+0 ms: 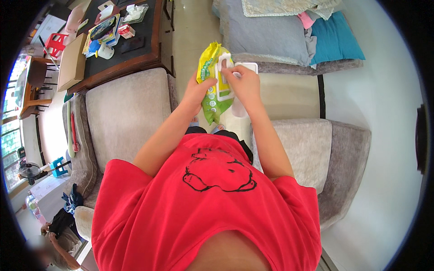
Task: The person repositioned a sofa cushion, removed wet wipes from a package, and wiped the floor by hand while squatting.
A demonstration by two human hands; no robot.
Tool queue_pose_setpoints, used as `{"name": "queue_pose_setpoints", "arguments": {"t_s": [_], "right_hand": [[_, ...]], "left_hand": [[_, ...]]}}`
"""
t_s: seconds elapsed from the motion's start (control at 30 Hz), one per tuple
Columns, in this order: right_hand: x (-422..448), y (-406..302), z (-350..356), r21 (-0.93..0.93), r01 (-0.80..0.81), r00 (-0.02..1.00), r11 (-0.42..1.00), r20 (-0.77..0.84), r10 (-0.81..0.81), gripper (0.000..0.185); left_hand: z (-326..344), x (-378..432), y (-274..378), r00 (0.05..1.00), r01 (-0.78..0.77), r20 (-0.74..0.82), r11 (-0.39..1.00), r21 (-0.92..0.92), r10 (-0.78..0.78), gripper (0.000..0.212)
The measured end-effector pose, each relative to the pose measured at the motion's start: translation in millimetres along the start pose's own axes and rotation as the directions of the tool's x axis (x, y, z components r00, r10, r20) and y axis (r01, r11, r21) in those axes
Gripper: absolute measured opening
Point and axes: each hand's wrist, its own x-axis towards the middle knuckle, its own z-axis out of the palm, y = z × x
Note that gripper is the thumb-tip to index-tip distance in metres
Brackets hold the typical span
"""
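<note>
My left hand [196, 89] grips a yellow and green pack of wet wipes [213, 101] by its left side, thumb on the front. The pack is held upright above the floor and bears writing. A white plastic lid frame [222, 96] sits on its front, with the lid [251, 65] swung out to the right, partly behind my right hand [247, 84]. The thumb and forefinger of that hand are pinched together at the frame's opening. What lies between those fingertips is hidden. A pale, blurred shape [239, 109] shows below the right hand; I cannot tell what it is.
A grey sofa [127, 115] stands to the left, and a grey seat [295, 145] to the right. Cushions [264, 34] lie ahead on another seat. A dark table [149, 50] holds books, a bottle [105, 51] and a phone [133, 44]. Another person [61, 247] is at lower left.
</note>
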Motion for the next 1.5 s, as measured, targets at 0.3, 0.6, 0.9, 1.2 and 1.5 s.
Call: {"name": "queue_pose_setpoints", "arguments": {"t_s": [0.3,0.6,0.9,1.2,1.5], "right_hand": [[-5,0,2,-0.224,-0.003,0.999,0.975,0.045,0.013,0.019],[-6,20,5,0.465,-0.263,0.959,0.845,0.219,0.177,0.019],[-4,-23,-55,0.670,-0.021,0.999,0.742,0.033,-0.001,0.017],[21,15,-77,0.508,-0.109,0.972,0.854,-0.125,0.198,0.026],[36,-11,46,0.190,-0.286,0.645,0.939,0.763,0.042,0.044]], "left_hand": [[10,2,-5,0.987,-0.131,-0.020,0.879,0.459,0.158,0.049],[11,9,6,0.919,-0.203,-0.082,0.642,0.740,0.386,0.054],[-41,29,-34,0.864,0.002,-0.258,0.508,0.861,0.433,0.042],[-46,12,2,0.935,-0.118,-0.332,0.992,0.039,0.124,0.030],[-91,-11,18,0.992,0.057,-0.094,0.960,-0.274,-0.085,0.041]]}}
